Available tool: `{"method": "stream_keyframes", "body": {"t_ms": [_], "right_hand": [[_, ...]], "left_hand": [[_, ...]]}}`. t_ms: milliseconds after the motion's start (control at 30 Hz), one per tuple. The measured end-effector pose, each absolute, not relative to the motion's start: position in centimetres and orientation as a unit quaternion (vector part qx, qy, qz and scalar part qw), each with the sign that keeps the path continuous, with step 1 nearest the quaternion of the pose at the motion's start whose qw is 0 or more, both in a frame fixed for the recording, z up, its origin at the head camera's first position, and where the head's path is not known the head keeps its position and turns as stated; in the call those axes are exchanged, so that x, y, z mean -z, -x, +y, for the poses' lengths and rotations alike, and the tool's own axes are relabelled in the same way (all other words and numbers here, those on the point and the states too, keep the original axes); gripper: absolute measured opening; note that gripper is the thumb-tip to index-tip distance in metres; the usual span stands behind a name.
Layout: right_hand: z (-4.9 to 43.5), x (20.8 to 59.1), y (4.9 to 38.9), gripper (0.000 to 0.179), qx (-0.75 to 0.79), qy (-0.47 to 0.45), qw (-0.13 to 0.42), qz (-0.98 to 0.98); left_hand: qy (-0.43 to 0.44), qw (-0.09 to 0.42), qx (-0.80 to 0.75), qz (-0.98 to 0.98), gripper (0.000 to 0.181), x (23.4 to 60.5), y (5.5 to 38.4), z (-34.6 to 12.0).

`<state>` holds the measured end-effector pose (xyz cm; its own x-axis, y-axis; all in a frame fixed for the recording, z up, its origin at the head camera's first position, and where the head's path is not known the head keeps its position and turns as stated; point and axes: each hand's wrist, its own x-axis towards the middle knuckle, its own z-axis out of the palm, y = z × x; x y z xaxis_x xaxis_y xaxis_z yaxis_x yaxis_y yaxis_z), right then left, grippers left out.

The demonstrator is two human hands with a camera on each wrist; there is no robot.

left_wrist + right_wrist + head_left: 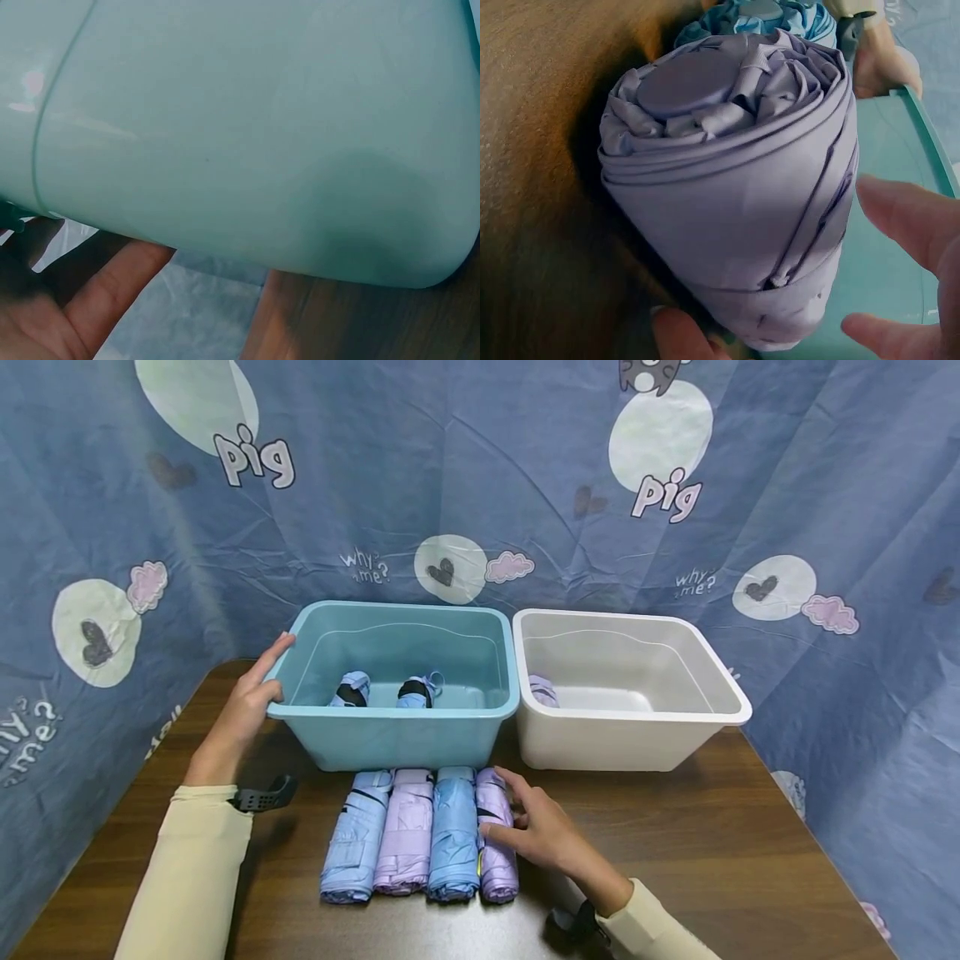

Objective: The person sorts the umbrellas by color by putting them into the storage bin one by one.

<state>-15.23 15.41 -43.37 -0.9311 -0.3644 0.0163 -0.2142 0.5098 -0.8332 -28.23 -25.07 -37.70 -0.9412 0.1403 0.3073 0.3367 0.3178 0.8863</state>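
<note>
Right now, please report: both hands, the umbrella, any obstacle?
Left hand touching teal bin. Right hand straddling rightmost purple umbrella, not visibly gripping. Teal bin close behind.

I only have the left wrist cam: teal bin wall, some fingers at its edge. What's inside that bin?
Observer: Head view shows two blue umbrellas lying in the teal bin.
Operator: Copy. Anything next to it?
Observer: Yes, a white bin stands on its right, with a small purple bundle visible inside.
Operator: And the right hand, where's that?
Observer: At the purple umbrella on the right end of a row of four, in front of the teal bin. Its fingers are spread around that umbrella.
</note>
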Motion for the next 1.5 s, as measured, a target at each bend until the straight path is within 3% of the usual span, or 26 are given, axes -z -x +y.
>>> {"method": "stream_keyframes", "body": {"t_ms": [267, 600, 767, 1200, 1500], "right_hand": [[14.8, 43.0, 15.1, 0.083, 0.385, 0.149, 0.073, 0.908], [14.0, 43.1, 14.8, 0.080, 0.351, 0.151, 0.079, 0.921], [13.9, 43.3, 14.9, 0.070, 0.345, 0.153, 0.076, 0.923], [14.5, 43.7, 15.1, 0.060, 0.370, 0.148, 0.067, 0.915], [15.5, 43.9, 15.3, 0.059, 0.446, 0.143, 0.111, 0.877]], "left_hand": [[0.150, 0.085, 0.564, -0.808, 0.081, 37.6, 28.3, -24.9], [0.145, 0.073, 0.576, -0.801, 0.080, 37.6, 28.1, -24.9], [0.146, 0.073, 0.576, -0.801, 0.080, 37.6, 28.2, -25.0], [0.156, 0.073, 0.580, -0.796, 0.080, 37.7, 28.4, -25.0], [0.157, 0.077, 0.580, -0.796, 0.079, 37.9, 28.3, -25.1]]}}
